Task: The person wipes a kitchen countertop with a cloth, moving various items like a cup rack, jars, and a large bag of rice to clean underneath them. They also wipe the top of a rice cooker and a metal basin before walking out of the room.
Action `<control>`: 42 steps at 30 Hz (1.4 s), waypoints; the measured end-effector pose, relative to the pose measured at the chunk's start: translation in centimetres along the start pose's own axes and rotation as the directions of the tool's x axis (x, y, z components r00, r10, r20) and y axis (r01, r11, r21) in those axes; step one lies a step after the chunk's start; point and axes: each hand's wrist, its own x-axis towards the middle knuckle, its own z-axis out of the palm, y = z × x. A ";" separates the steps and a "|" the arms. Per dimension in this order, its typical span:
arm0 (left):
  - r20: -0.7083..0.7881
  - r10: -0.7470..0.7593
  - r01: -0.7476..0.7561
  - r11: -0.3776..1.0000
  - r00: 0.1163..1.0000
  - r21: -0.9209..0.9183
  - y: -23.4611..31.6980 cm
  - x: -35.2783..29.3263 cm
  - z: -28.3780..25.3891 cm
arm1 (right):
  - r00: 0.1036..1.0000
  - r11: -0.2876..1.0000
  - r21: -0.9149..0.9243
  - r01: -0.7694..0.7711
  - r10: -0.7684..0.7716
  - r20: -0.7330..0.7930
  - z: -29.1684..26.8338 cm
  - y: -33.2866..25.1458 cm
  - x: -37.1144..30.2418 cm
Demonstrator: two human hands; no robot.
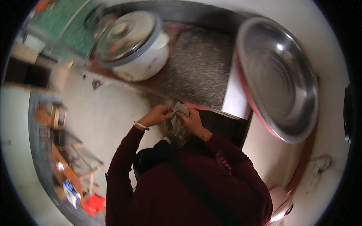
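"One cloth (178, 123), grey and bunched. Where is it?"

"Between the left hand (159, 115) and the right hand (193, 121), in front of the person, just beside the near edge of the worktop (201, 66)."

"How do the fingers stand?"

"Narrow, on both sides. The left fingers pinch the cloth near its top; the right thumb presses across it, and the other right fingers are partly hidden. Its lower part hangs loose."

"And around them?"

"A white cooker (145, 64) with its lid (128, 32) on, at the worktop's left. To the right is a steel basin (273, 77), with a red edge showing below its rim."
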 end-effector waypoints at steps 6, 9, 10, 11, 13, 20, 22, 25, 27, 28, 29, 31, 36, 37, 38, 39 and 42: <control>-0.106 -0.133 0.107 0.969 0.985 -0.224 -6.1 -10.1 -1.1 | 0.932 0.991 0.095 -0.090 0.051 0.359 8.0 -0.6 -0.5; -0.201 -0.170 0.080 0.917 0.965 -0.391 -7.7 -14.9 -2.3 | 0.913 0.993 0.066 -0.100 0.065 0.402 11.5 -2.2 -1.7; -0.238 -0.186 0.078 0.913 0.953 -0.401 -8.3 -16.4 -2.7 | 0.905 0.995 0.039 -0.097 0.071 0.420 12.6 -2.1 -2.1; -0.273 -0.202 0.077 0.909 0.941 -0.410 -8.7 -18.1 -3.0 | 0.897 0.996 0.013 -0.092 0.078 0.436 13.6 -1.7 -2.5; -0.343 -0.205 0.059 0.919 0.917 -0.391 -9.0 -21.1 -3.9 | 0.897 0.996 0.010 -0.088 0.075 0.435 16.1 -1.1 -3.0; -0.547 -0.218 -0.017 0.920 0.808 -0.392 -14.6 -32.9 -5.5 | 0.932 0.989 0.103 -0.105 0.062 0.358 26.6 -0.3 -6.6; -0.577 -0.272 0.055 0.930 0.770 -0.365 -15.8 -36.3 -5.7 | 0.923 0.991 0.072 -0.115 0.080 0.376 29.4 0.1 -7.6; -0.622 -0.353 0.062 0.896 0.699 -0.439 -16.9 -40.5 -5.1 | 0.898 0.988 -0.006 -0.152 0.141 0.416 32.7 0.6 -8.5; -0.638 -0.392 0.029 0.864 0.662 -0.502 -17.8 -42.6 -4.3 | 0.885 0.988 -0.076 -0.135 0.155 0.438 34.6 1.0 -8.7; -0.647 -0.400 0.002 0.852 0.649 -0.524 -18.0 -43.6 -3.9 | 0.872 0.985 -0.072 -0.154 0.170 0.459 35.5 0.7 -8.8; -0.657 -0.408 -0.025 0.838 0.634 -0.545 -18.2 -44.5 -3.6 | 0.857 0.983 -0.070 -0.172 0.185 0.481 36.3 0.3 -9.0; -0.681 -0.407 -0.071 0.827 0.609 -0.558 -19.2 -46.0 -2.7 | 0.822 0.980 -0.089 -0.176 0.196 0.534 38.1 0.1 -9.3; -0.686 -0.444 -0.101 0.795 0.576 -0.599 -20.4 -48.1 -1.5 | 0.754 0.974 -0.171 -0.145 0.221 0.619 43.0 5.2 -9.3; -0.692 -0.446 -0.104 0.795 0.568 -0.597 -20.5 -48.7 -1.2 | 0.687 0.961 -0.148 -0.233 0.270 0.674 44.1 2.7 -9.5; -0.697 -0.447 -0.106 0.796 0.560 -0.596 -20.6 -49.1 -0.9 | 0.614 0.938 -0.133 -0.321 0.313 0.724 45.0 -0.1 -9.6; -0.699 -0.442 -0.106 0.800 0.562 -0.590 -20.6 -49.3 -1.1 | 0.553 0.926 -0.092 -0.366 0.296 0.778 46.0 0.2 -9.3; -0.681 -0.451 -0.093 0.792 0.578 -0.603 -20.1 -50.2 -2.3 | 0.315 0.809 -0.017 -0.588 0.249 0.916 49.4 -0.1 -8.5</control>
